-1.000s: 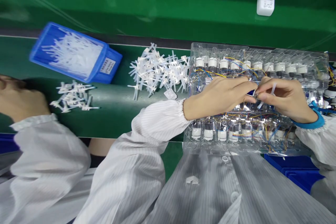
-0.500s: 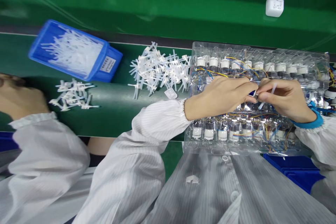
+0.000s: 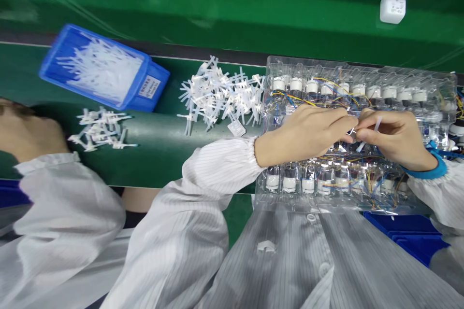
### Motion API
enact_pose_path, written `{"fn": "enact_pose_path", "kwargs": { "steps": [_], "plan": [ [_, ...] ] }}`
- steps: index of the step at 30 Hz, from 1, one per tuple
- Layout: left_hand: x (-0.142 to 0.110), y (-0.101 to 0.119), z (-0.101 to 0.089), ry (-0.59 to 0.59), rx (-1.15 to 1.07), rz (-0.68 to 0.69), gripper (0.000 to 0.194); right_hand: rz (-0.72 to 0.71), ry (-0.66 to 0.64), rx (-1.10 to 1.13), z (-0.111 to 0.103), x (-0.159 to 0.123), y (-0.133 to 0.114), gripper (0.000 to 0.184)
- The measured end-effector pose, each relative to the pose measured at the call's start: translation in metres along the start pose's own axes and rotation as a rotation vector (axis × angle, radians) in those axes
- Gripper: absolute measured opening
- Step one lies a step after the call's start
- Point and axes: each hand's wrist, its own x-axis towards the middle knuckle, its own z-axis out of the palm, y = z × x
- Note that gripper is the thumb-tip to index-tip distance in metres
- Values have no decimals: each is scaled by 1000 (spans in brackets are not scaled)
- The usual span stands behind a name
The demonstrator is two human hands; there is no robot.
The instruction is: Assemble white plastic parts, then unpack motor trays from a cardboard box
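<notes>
My left hand [image 3: 308,130] is closed in a pinch on a small dark blue part [image 3: 351,131] with a light edge, mostly hidden by the fingers. Fingertip to fingertip with it, my right hand [image 3: 395,137] pinches a white plastic tube piece [image 3: 378,122]; one end sticks up past the thumb, and a pale end shows below. Both hands are above a clear plastic tray [image 3: 275,200], which holds rows of small motors with white bands [image 3: 289,183] and coloured wires. A blue band [image 3: 431,166] circles my right wrist.
Left of the tray lies a heap of white tube pieces with connectors [image 3: 217,96], with a smaller heap [image 3: 99,130] further left. A blue bin [image 3: 159,84] holds more white tubes. Another person's hand [image 3: 32,133] rests at far left. A white block [image 3: 393,8] is on the green belt [image 3: 253,14].
The white block on the green belt has shifted slightly right. My hands stay together over the tray; the blue part between them is turned a little and shows less.
</notes>
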Motion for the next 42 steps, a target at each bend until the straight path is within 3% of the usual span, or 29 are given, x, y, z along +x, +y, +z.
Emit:
{"fn": "enact_pose_path", "kwargs": {
  "steps": [8,15,18,36,42],
  "plan": [
    [0,-1,0,20,2,26,30,14,-34,26,-2,-2,4,8],
    [1,-4,4,134,98,76,34,-23,-26,3,0,-1,0,6],
    [1,-1,2,102,139,58,36,-33,-16,-11,2,-2,-1,6],
    [-1,10,-2,172,310,52,21,-46,256,-112,29,-6,-8,7],
    [-2,9,1,205,317,38,21,-25,309,-174,34,-7,-5,17]
  ]
}}
